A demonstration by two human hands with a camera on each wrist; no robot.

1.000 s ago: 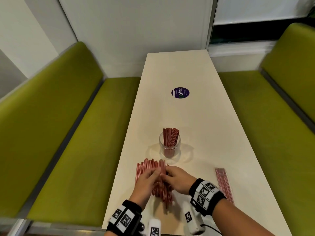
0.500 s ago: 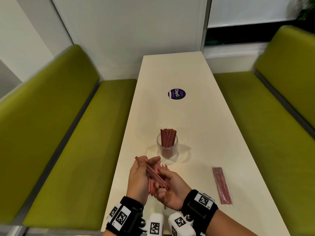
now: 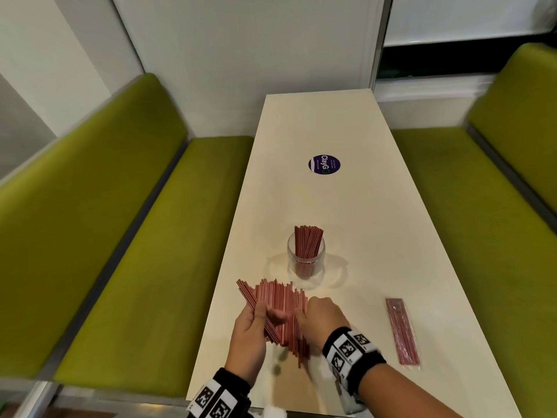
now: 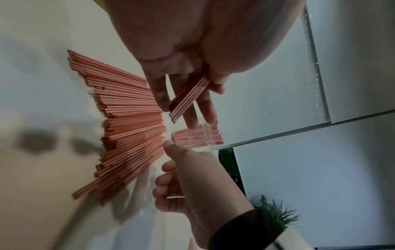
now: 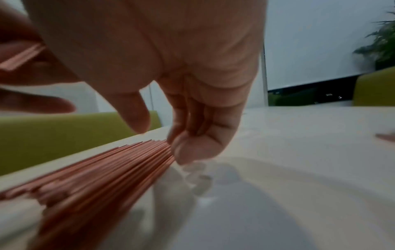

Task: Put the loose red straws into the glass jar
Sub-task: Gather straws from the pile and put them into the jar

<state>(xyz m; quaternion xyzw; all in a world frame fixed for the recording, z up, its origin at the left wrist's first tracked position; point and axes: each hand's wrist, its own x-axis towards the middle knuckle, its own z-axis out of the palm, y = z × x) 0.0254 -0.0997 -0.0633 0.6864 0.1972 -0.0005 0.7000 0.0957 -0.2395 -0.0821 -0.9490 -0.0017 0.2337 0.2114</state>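
The glass jar [image 3: 306, 256] stands mid-table with a bunch of red straws upright in it; the left wrist view shows it as jar [image 4: 196, 135]. Nearer me, the loose red straws [image 3: 280, 298] lie fanned flat on the table. My left hand [image 3: 266, 318] is just above the pile's left side. It pinches a small bundle of straws [image 4: 188, 96] between thumb and fingers. My right hand [image 3: 319, 313] is at the pile's right edge, palm down. Its bent fingertips [image 5: 177, 148] touch the straw ends, and the thumb stays apart from them.
A sealed clear pack of red straws [image 3: 402, 331] lies to the right of my right wrist. A round purple sticker [image 3: 324, 164] marks the white table [image 3: 361, 224] farther off. Green benches [image 3: 126, 236] flank both long sides, and the table's left edge runs close to the pile.
Half a second ago both hands held a bundle raised above the table. The right hand has let go and dropped to the pile's right edge. The left hand keeps a small bundle, now lower.
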